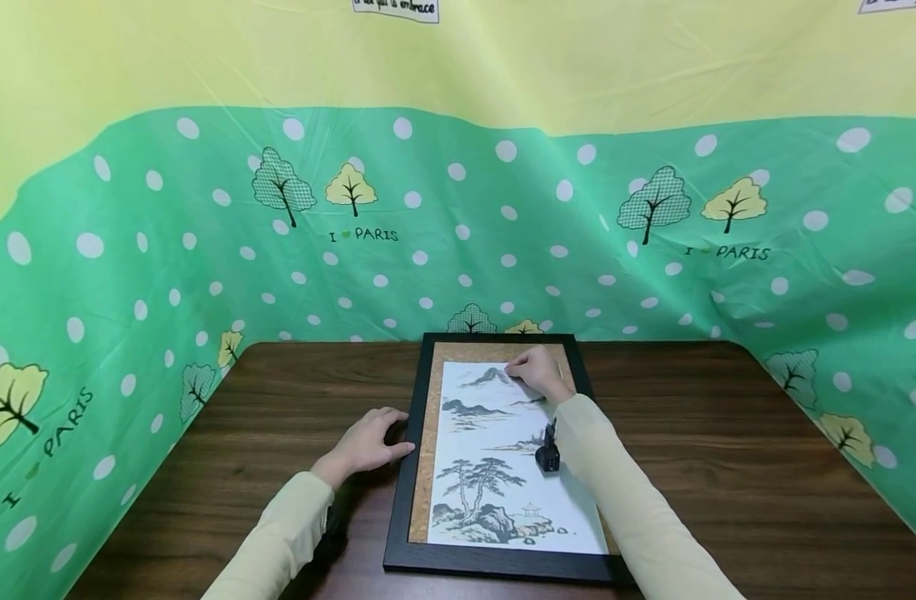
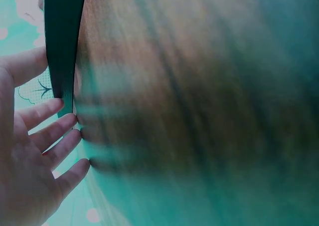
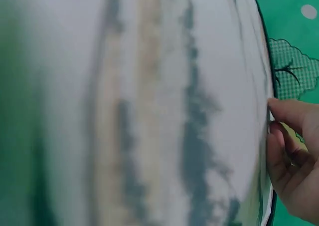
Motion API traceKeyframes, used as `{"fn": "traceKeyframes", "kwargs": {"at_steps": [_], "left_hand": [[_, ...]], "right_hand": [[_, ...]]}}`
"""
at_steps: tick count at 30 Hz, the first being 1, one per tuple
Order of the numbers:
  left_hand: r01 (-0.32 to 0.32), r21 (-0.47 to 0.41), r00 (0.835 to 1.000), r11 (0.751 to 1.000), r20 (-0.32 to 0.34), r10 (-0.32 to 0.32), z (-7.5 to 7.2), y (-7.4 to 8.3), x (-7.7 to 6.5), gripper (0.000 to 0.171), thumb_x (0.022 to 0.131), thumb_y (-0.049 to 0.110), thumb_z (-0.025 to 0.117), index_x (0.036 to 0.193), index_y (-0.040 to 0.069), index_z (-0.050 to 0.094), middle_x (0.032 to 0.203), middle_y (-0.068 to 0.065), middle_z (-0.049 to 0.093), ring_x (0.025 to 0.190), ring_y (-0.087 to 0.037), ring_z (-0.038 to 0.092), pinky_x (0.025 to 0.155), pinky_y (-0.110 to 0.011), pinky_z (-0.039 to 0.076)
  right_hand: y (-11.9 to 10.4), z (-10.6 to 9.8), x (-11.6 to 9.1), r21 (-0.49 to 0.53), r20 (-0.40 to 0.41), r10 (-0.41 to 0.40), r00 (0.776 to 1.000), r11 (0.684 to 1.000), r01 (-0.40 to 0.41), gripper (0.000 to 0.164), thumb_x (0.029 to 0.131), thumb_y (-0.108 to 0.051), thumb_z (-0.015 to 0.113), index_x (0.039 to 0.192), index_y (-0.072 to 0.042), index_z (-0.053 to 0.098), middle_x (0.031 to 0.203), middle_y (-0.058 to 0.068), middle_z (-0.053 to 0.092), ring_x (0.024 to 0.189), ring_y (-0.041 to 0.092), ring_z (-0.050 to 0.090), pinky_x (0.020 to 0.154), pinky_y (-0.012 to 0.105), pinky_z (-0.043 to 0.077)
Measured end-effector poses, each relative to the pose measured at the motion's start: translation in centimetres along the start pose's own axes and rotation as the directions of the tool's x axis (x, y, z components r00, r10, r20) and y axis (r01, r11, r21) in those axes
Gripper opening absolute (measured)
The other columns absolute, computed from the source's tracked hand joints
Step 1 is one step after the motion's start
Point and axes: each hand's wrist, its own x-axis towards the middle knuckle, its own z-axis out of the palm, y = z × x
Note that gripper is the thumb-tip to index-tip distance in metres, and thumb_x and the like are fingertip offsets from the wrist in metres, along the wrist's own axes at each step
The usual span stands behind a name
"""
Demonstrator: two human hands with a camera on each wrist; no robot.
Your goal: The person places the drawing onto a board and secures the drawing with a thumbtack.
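A sheet of white paper (image 1: 473, 437) printed with an ink landscape of mountains, pines and a pavilion lies on a cork board (image 1: 422, 496) with a black frame (image 1: 495, 560). My left hand (image 1: 363, 443) rests at the frame's left side, thumb and fingers spread, fingertips right at its outer edge. Near the top of the sheet, my right hand (image 1: 538, 372) has its thumb and curled fingers close together against the printed mountain. In the right wrist view the fingertips (image 3: 275, 106) meet the sheet; I cannot tell whether something small is between them.
The framed board stands on a dark wood-grain table (image 1: 728, 467), its far end close to the back edge. A green and yellow cloth (image 1: 503, 242) with dots and trees hangs behind and around the sides. A small black camera (image 1: 548, 454) sits on my right wrist.
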Motion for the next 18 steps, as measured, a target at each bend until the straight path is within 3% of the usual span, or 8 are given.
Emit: {"fn": "traceKeyframes", "kwargs": {"at_steps": [4,10,14,18], "left_hand": [[-0.004,0.001,1.000,1.000,0.000,0.004,0.01,-0.02,0.07,0.049,0.083,0.034,0.064,0.120,0.003,0.055,0.122,-0.014,0.053,0.115,-0.031,0.046,0.093,-0.046,0.039],[0.004,0.004,1.000,1.000,-0.004,-0.004,0.02,-0.06,0.13,0.050,0.082,0.035,0.065,0.120,0.004,0.056,0.122,-0.014,0.053,0.116,-0.031,0.046,0.093,-0.046,0.039],[-0.002,-0.007,1.000,1.000,-0.007,0.001,0.01,-0.12,0.07,0.049,0.082,0.034,0.065,0.120,0.003,0.056,0.122,-0.015,0.053,0.116,-0.032,0.045,0.093,-0.046,0.039],[-0.005,-0.012,1.000,1.000,-0.004,0.005,0.23,-0.29,0.13,0.049,0.083,0.035,0.064,0.120,0.003,0.056,0.123,-0.015,0.052,0.116,-0.032,0.045,0.093,-0.046,0.039]], "right_hand": [[-0.23,0.06,0.09,-0.102,-0.010,-0.040,0.999,0.994,0.038,0.012,0.082,-0.016,0.067,0.076,-0.009,0.075,0.081,0.005,0.069,0.071,0.018,0.062,0.068,0.035,0.050],[-0.91,-0.24,0.19,-0.258,0.022,-0.116,0.993,0.959,0.118,0.016,0.082,-0.014,0.064,0.071,-0.012,0.075,0.074,0.002,0.069,0.062,0.014,0.059,0.062,0.034,0.049],[-0.98,-0.27,0.05,-0.228,0.016,-0.072,0.997,0.971,0.074,0.012,0.082,-0.016,0.066,0.076,-0.011,0.076,0.081,0.004,0.070,0.068,0.017,0.061,0.065,0.035,0.049],[-0.59,-0.70,-0.45,-0.082,0.032,-0.019,0.999,0.996,0.021,0.015,0.082,-0.017,0.066,0.091,-0.007,0.074,0.093,0.009,0.069,0.083,0.022,0.061,0.071,0.036,0.049]]}}
